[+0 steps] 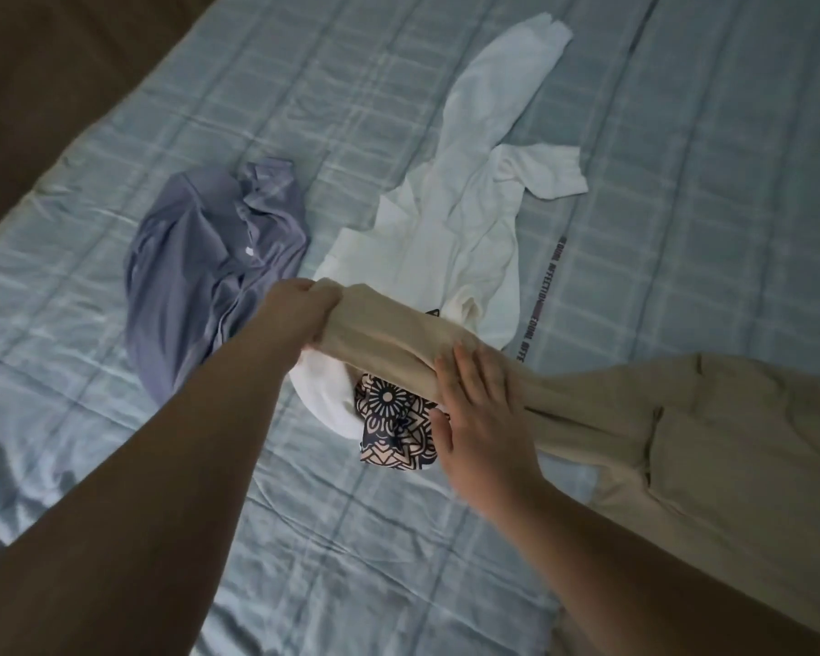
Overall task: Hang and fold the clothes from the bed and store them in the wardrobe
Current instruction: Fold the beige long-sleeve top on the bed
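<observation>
A beige garment (682, 428) stretches from the bed's right side toward the middle, one long part of it lifted off the bed. My left hand (299, 314) grips the end of that part. My right hand (479, 419) wraps around the same part further along, fingers spread over the cloth. Beneath the lifted cloth lies a white hoodie (465, 229) with a dark mandala print (394, 423), one sleeve reaching toward the far side. A crumpled blue-grey button shirt (209, 272) rests on the bed to the left of the hoodie.
The bed (682, 134) wears a pale blue plaid cover. A brown surface (53, 73) borders the bed at the upper left. No wardrobe or hanger is in view.
</observation>
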